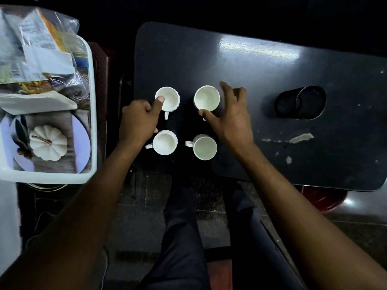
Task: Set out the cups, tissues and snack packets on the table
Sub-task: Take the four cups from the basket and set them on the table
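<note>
My left hand (139, 120) hides its fingers, thumb on the far-left cup (168, 99) rim; right hand (228, 114) spread, thumb touching the far-right cup (207, 99); snack packets (35, 49) blurred in tray (92, 105).

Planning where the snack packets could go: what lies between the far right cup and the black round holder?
Only the right hand beside the far right cup; the table towards the black holder is bare, in the head view.
</note>
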